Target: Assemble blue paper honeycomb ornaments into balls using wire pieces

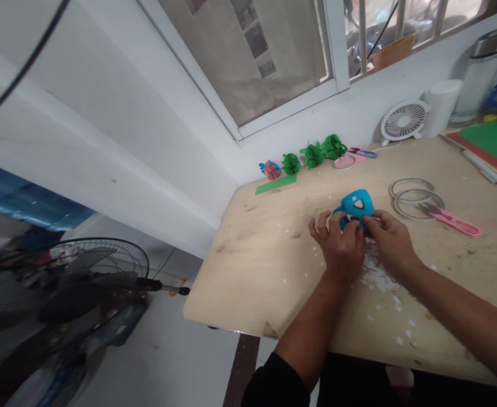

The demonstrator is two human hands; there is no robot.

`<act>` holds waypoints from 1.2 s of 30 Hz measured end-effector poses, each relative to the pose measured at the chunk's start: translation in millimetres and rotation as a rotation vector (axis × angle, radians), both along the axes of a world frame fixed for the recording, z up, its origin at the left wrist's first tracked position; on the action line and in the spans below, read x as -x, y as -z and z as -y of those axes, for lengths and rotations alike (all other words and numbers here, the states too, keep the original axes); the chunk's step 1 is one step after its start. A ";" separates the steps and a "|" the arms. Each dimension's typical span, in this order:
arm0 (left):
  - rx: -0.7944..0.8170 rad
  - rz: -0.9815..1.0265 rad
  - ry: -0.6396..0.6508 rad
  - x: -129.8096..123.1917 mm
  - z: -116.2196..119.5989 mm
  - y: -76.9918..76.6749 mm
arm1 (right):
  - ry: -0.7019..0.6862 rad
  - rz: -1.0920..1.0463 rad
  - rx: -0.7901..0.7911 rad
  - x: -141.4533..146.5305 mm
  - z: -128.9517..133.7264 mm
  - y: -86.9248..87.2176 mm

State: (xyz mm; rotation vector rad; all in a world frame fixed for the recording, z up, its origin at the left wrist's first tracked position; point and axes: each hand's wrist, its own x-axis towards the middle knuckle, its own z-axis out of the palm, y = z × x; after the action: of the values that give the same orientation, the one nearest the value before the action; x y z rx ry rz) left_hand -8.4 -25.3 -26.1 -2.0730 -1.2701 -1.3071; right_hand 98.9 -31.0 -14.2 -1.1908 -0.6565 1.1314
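Your left hand (342, 244) and right hand (392, 237) are both pinching that blue paper cutout (367, 206), other left fingers (323, 223) kinda fanned. Pink-handled snips (456, 220) sit off to its right.

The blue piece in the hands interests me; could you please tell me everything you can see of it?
The blue piece looks like thin paper or card, bent, with rounded corners and openings through it. A pale bit shows on its upper face. The left hand and right hand hold its near side, over the table; whether it rests there is unclear.
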 end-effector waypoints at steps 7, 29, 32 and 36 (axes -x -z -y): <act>0.035 -0.007 0.026 -0.1 -1.3 1.7 | 0.020 -0.052 0.010 0.9 -1.6 -2.4; -0.049 -0.053 0.028 -2.5 -4.1 6.9 | 0.057 0.095 -0.055 -0.1 -2.7 9.9; -0.049 -0.100 0.012 -3.1 -3.7 6.6 | 0.042 0.093 -0.049 -0.1 -3.3 12.2; -0.082 -0.136 -0.003 -3.8 -3.7 6.3 | 0.044 0.073 -0.034 0.5 -3.1 12.5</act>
State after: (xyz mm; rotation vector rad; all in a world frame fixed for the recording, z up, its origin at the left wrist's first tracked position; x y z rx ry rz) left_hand -4.7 -21.7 -32.4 -2.0636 -1.1416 -1.1750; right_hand 98.4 -27.9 -26.7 -1.2162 -0.6991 1.0399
